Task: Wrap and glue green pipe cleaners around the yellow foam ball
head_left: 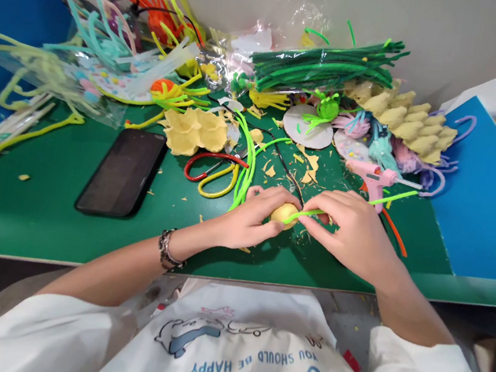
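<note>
Near the front edge of the green table, my left hand (258,218) grips a small round yellow cup (282,213) between thumb and fingers. Close on its right, my right hand (347,229) pinches a bright green pipe cleaner (394,198). One end of the pipe cleaner lies against the yellow cup, and the other sticks out to the right past my hand. More green pipe cleaners (246,170) lie just behind my left hand. A pink glue gun (375,180) rests behind my right hand.
Scissors (219,174) with red and yellow handles lie left of centre, near a black phone (121,171). Egg carton pieces (195,130), a bundle of dark green pipe cleaners (325,64) and a white disc (308,126) are behind. Blue boards (495,202) stand at both sides.
</note>
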{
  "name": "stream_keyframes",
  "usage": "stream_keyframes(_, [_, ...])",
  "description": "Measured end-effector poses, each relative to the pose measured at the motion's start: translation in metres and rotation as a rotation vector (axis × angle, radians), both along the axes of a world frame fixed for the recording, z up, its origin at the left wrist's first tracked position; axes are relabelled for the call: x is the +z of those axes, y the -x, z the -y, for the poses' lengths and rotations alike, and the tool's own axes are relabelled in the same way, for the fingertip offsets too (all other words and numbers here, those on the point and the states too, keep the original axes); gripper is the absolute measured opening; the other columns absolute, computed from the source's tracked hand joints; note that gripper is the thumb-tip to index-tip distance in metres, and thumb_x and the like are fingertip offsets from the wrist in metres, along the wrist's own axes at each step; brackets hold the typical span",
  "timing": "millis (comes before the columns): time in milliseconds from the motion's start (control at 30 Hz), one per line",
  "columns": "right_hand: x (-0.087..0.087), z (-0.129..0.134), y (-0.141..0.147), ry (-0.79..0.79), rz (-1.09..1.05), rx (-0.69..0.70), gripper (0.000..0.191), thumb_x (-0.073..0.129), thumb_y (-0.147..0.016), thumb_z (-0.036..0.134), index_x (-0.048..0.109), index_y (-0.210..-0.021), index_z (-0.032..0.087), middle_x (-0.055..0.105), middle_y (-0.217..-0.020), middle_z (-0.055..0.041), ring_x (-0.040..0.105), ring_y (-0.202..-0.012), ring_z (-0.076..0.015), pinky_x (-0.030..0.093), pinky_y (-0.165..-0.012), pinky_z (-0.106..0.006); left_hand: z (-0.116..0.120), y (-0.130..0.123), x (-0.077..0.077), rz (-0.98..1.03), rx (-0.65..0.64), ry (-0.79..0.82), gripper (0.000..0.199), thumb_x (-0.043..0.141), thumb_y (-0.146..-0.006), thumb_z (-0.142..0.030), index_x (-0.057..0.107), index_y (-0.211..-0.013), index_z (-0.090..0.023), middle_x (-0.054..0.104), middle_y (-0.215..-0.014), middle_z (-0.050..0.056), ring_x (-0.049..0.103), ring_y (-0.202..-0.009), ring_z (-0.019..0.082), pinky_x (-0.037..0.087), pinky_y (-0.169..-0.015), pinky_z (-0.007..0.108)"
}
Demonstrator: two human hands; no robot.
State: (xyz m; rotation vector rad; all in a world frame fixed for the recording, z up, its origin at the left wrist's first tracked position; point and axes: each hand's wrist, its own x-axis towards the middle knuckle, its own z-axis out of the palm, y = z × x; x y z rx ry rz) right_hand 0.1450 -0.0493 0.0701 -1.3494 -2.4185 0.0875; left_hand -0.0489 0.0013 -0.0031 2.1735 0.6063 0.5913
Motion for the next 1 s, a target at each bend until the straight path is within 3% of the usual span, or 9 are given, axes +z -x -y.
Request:
stream_keyframes(267, [-0.002,0.025,0.009,-0.255,0.046,-0.028,0.018,0.057,-0.092,0.019,0.063,-0.076,0.015,0.064,-0.063,-0.0007,0.055,-0.059,-0.0148,0.034,-0.061,-0.03,0.002,0.001,-0.004,0.053,0.114,-0.123,0.031,0.037,-0.09,-0.032,0.048,-0.117,-0.021,0.061,-0.119,0.009,0.053,-0.11,0.024,0.033,-0.091,0.041])
stream_keyframes(533, [-0.024,0.043,0.023,-0.253,0.004,0.044,0.021,0.055,-0.091,0.01,0.063,-0.071,0.015,0.054,-0.055,0.0004,0.045,-0.054,-0.0141,0.03,-0.059,-0.03,0.001,0.001,-0.008,0.089,0.142,-0.206,0.034,0.035,-0.09,-0.031,0.047,-0.121,-0.022,0.06,-0.121,0.009,0.052,-0.111,0.024,0.034,-0.09,0.04])
stream_keyframes(733, [-0.045,0.046,0.031,-0.272,-0.026,0.026,0.02,0.05,-0.093,0.008,0.066,-0.083,0.013,0.056,-0.057,0.0002,0.046,-0.055,-0.0142,0.031,-0.057,-0.03,0.002,0.0,-0.01,0.09,0.135,-0.233,0.035,0.035,-0.09,-0.03,0.047,-0.122,-0.022,0.06,-0.12,0.009,0.053,-0.11,0.024,0.031,-0.085,0.04])
stream_keyframes(900, [-0.034,0.051,0.019,-0.055,-0.208,0.005,0.019,0.052,-0.096,0.025,0.067,-0.091,0.015,0.069,-0.08,-0.0045,0.062,-0.073,-0.0148,0.045,-0.07,-0.027,0.0,0.001,-0.008,0.111,0.137,-0.243,0.037,0.033,-0.089,-0.032,0.046,-0.122,-0.021,0.06,-0.12,0.01,0.053,-0.11,0.024,0.032,-0.087,0.04])
stream_keyframes(1000, [-0.023,0.053,-0.008,0.064,-0.353,-0.141,0.014,0.055,-0.094,0.026,0.067,-0.09,0.02,0.071,-0.085,-0.0027,0.066,-0.08,-0.0137,0.049,-0.073,-0.024,-0.002,0.002,-0.009,0.138,0.128,-0.256,0.037,0.033,-0.091,-0.036,0.047,-0.122,-0.021,0.061,-0.12,0.01,0.054,-0.11,0.024,0.032,-0.088,0.04])
